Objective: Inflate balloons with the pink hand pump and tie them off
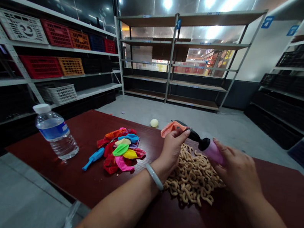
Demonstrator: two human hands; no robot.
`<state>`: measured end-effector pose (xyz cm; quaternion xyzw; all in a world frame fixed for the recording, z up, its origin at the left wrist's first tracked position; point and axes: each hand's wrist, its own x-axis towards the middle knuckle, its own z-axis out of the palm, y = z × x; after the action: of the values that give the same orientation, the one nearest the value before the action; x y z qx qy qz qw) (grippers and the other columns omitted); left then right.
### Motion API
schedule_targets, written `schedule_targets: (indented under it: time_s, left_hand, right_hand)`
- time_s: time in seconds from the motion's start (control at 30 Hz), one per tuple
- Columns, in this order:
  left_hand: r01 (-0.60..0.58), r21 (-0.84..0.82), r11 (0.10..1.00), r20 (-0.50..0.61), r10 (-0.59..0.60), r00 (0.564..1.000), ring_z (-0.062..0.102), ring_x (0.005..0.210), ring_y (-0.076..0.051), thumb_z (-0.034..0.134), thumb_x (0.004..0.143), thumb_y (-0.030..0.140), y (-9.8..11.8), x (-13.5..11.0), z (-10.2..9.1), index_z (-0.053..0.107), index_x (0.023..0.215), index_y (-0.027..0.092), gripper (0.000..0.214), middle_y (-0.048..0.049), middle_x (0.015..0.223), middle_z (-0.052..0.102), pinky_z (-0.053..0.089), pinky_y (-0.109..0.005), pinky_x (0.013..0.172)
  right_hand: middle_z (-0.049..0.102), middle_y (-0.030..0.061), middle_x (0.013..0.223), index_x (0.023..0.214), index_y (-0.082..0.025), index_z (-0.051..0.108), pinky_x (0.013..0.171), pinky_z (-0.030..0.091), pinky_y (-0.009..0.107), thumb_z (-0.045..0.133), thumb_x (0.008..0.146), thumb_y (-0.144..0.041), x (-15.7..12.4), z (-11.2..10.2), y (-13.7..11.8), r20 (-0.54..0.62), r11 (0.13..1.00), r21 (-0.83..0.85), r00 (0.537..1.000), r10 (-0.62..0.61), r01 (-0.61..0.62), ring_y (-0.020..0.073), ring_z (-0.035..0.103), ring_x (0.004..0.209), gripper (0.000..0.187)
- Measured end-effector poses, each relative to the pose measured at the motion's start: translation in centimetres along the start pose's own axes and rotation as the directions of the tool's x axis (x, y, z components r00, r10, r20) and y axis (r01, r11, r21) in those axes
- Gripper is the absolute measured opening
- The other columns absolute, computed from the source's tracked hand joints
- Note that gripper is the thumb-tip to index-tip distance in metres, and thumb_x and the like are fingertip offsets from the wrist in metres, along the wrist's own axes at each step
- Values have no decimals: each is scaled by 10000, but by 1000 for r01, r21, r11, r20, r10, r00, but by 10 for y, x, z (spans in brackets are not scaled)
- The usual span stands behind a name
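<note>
My left hand [172, 148] pinches a limp orange balloon [172, 127] onto the black nozzle of a hand pump. My right hand [236, 170] is wrapped round the pump's pink barrel [213, 150]. Both hands hover above a heap of beige clips [194, 175] on the dark red table [115, 193]. A pile of uninflated balloons [121, 149] in many colours lies to the left of my left hand, with a small blue pump [93, 157] beside it.
A water bottle [55, 131] lies tilted at the table's left end. A small yellow inflated balloon [154, 122] rests on the floor beyond the table. Shelving with coloured crates [57, 34] lines the left wall; more racks stand behind and at the right.
</note>
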<state>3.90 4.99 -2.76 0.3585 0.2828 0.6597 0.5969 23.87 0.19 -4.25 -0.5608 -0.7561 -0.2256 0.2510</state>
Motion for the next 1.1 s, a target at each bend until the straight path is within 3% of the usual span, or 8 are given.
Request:
schedule_targets:
  time_s: [0.2, 0.47, 0.7, 0.8, 0.9, 1.1]
  left_hand:
    - [22, -107, 994, -42, -26, 999, 677, 835, -169, 728, 732, 526, 1, 2, -2, 693, 844, 150, 394, -80, 917, 725, 484, -257, 744]
    - [-18, -285, 958, -41, 7, 999, 667, 794, -136, 808, 683, 388, 4, 4, 1, 648, 823, 154, 316, -86, 1013, 727, 470, -216, 669]
    - [-34, -289, 957, 53, 52, 997, 663, 991, -209, 815, 681, 355, -2, 2, 2, 655, 855, 139, 320, -111, 1022, 725, 480, -316, 885]
    - [34, -343, 939, 78, -8, 997, 653, 1036, -206, 787, 722, 306, 2, -4, 6, 618, 855, 167, 257, -94, 1017, 727, 478, -328, 908]
    - [127, -430, 894, 30, -126, 992, 668, 984, -204, 722, 779, 314, 7, -9, 10, 602, 838, 181, 189, -88, 982, 728, 499, -341, 879]
    - [186, -604, 775, -140, -333, 932, 626, 648, -148, 735, 757, 460, 4, -2, 2, 561, 636, 177, 353, -30, 655, 622, 538, -358, 797]
  right_hand:
    - [672, 113, 1055, 1437, -258, 434, 815, 424, 452, 569, 869, -355, -1, -3, -9, 4, 1000, 5, 1000, -11, 11, 309, 611, 951, 591]
    - [667, 93, 1089, 1462, -282, 388, 812, 461, 437, 557, 879, -398, -3, 4, -12, -16, 994, 103, 999, -31, 33, 287, 611, 970, 618]
    - [665, 103, 1064, 1435, -247, 444, 803, 456, 433, 543, 891, -418, -2, -4, -9, -42, 998, 60, 999, -28, 30, 290, 604, 962, 579]
    - [660, 99, 1067, 1441, -265, 438, 789, 468, 421, 551, 882, -397, -2, -5, -9, -36, 997, 66, 998, -42, 44, 277, 601, 936, 585]
    - [656, 105, 1079, 1452, -280, 429, 772, 478, 424, 564, 865, -369, -2, -3, -12, -5, 997, 45, 998, -69, 69, 280, 601, 927, 609]
    - [650, 101, 1076, 1418, -280, 487, 788, 488, 431, 586, 854, -353, -2, 0, -27, 1, 989, 5, 989, -150, 150, 291, 607, 954, 577]
